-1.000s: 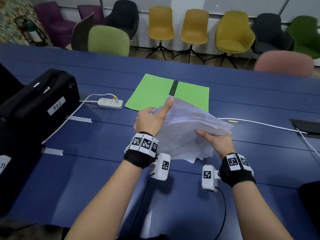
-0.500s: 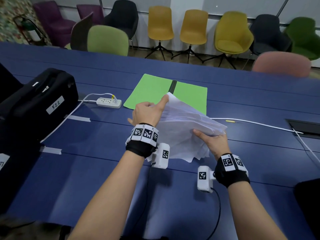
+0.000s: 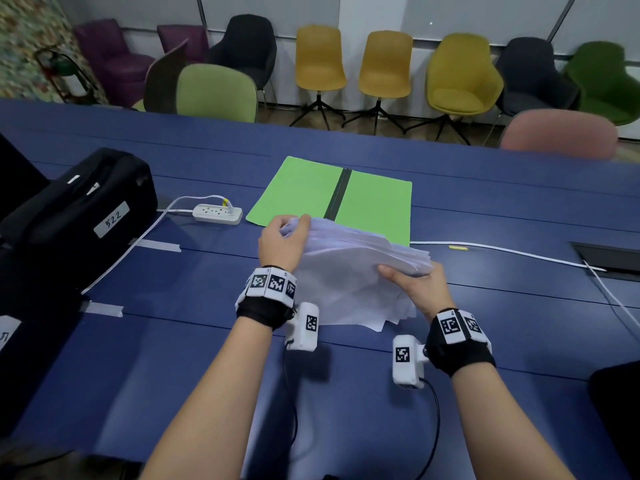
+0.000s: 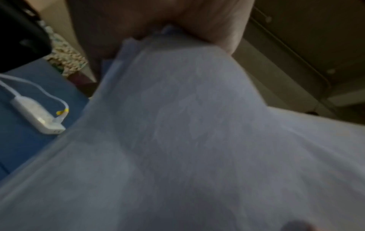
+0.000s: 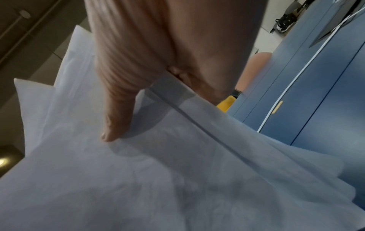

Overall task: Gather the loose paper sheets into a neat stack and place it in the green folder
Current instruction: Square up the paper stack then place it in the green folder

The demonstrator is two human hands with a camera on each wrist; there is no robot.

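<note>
An uneven bundle of white paper sheets (image 3: 349, 268) is held above the blue table (image 3: 173, 341), its edges fanned and out of line. My left hand (image 3: 287, 233) grips the bundle's far left corner, fingers curled over the top. My right hand (image 3: 412, 282) pinches the right edge, thumb on top. The green folder (image 3: 301, 192) lies open and flat just beyond the bundle, a dark spine down its middle. In the left wrist view the paper sheets (image 4: 187, 132) fill the picture below my left hand (image 4: 177, 28). The right wrist view shows my right thumb (image 5: 122, 93) pressing on the sheets (image 5: 158, 179).
A black case (image 3: 79, 206) labelled 522 sits at the left. A white power strip (image 3: 217, 214) and its cable lie beside the folder. Another white cable (image 3: 502, 251) runs right to a table hatch (image 3: 609, 254). Chairs line the far side.
My left index finger, stretched along the top edge before, has curled down onto the bundle's corner. The bundle has tipped lower and flatter. My right hand keeps its grip.
</note>
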